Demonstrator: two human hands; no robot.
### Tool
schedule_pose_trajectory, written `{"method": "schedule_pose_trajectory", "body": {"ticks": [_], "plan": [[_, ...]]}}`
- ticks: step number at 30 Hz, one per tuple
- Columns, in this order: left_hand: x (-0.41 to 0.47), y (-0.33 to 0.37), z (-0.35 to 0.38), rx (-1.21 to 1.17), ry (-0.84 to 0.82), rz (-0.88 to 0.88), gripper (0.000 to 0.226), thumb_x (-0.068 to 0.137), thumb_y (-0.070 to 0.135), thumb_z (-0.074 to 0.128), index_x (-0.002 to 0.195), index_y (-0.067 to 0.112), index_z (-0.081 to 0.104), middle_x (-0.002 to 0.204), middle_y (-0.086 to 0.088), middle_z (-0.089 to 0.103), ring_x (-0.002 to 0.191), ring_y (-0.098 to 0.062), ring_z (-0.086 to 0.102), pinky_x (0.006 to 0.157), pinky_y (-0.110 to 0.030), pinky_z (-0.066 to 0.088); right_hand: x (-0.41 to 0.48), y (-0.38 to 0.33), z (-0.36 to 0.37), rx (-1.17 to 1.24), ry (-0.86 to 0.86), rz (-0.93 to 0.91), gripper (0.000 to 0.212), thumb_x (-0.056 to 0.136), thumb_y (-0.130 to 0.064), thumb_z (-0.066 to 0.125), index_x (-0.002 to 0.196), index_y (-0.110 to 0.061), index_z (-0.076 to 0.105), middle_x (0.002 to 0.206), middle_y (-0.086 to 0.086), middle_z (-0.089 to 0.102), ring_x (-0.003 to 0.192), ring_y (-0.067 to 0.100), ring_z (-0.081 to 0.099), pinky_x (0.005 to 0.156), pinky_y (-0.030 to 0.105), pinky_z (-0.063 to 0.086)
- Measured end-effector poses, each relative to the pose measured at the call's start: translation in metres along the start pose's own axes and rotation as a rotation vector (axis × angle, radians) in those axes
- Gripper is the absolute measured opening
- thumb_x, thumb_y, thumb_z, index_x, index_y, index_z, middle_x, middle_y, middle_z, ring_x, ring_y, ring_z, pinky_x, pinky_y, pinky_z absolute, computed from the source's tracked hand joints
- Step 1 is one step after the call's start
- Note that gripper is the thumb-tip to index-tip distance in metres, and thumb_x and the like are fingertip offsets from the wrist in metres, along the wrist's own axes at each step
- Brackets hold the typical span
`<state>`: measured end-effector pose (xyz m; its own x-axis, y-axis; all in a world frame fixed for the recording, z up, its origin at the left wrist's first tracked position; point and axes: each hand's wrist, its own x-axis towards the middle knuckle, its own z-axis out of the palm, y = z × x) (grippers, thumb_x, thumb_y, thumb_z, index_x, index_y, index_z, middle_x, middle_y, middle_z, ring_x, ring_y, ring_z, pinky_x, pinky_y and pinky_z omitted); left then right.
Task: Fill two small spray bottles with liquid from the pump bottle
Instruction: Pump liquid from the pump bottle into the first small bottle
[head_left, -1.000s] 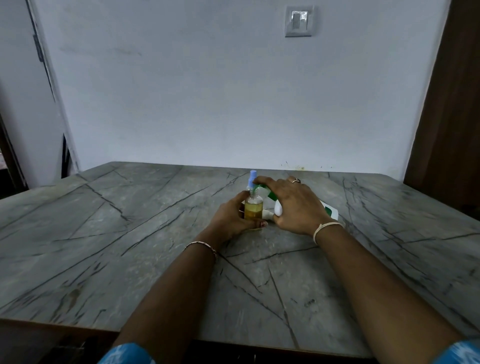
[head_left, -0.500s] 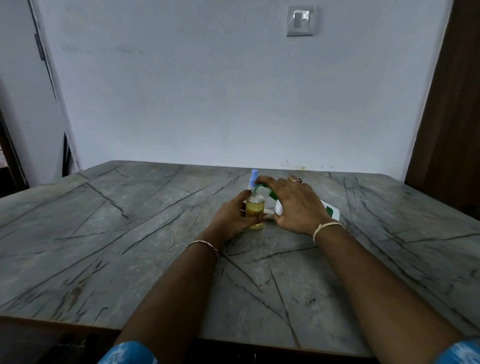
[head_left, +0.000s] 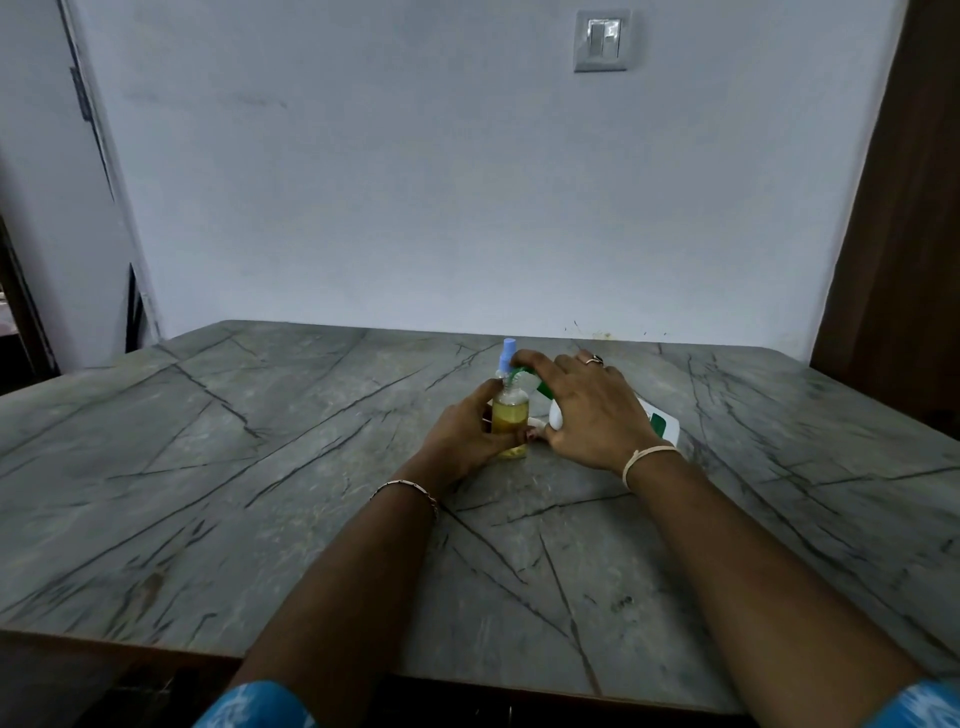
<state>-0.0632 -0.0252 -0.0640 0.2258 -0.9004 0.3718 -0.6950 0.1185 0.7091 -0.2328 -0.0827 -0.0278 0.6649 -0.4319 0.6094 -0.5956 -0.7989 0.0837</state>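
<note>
A small clear spray bottle (head_left: 510, 415), holding yellow liquid, stands upright near the middle of the marble table (head_left: 260, 467). My left hand (head_left: 465, 431) is wrapped around its body. A white pump bottle (head_left: 658, 422) with a green pump head (head_left: 519, 375) lies tilted to the right, its nozzle over the small bottle's open neck. My right hand (head_left: 587, 410) covers the pump bottle and presses on the green head. Just behind the small bottle stands a second spray bottle with a light blue sprayer top (head_left: 508, 351); its body is mostly hidden.
The table reaches back to a white wall with a switch plate (head_left: 602, 39). A dark wooden door (head_left: 914, 234) stands at the right, a doorway at the left. The table's front edge (head_left: 363, 670) runs close to me.
Both hands stay where they were on the bottles. The yellow liquid in the small bottle stands slightly higher than one second ago.
</note>
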Motion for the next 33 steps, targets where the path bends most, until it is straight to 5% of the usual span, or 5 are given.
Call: {"method": "schedule_pose_trajectory", "body": {"ticks": [33], "plan": [[-0.0009, -0.0004, 0.0019, -0.015, 0.008, 0.027, 0.069, 0.073, 0.044, 0.077, 0.133, 0.031, 0.045, 0.110, 0.005, 0.068, 0.096, -0.010, 0.065, 0.091, -0.036, 0.053, -0.0008, -0.0052, -0.0075, 0.111, -0.041, 0.034, 0.072, 0.077, -0.032, 0.070, 0.138, -0.035, 0.032, 0.106, 0.001, 0.058, 0.106, 0.026, 0.050, 0.090, 0.042, 0.046]]}}
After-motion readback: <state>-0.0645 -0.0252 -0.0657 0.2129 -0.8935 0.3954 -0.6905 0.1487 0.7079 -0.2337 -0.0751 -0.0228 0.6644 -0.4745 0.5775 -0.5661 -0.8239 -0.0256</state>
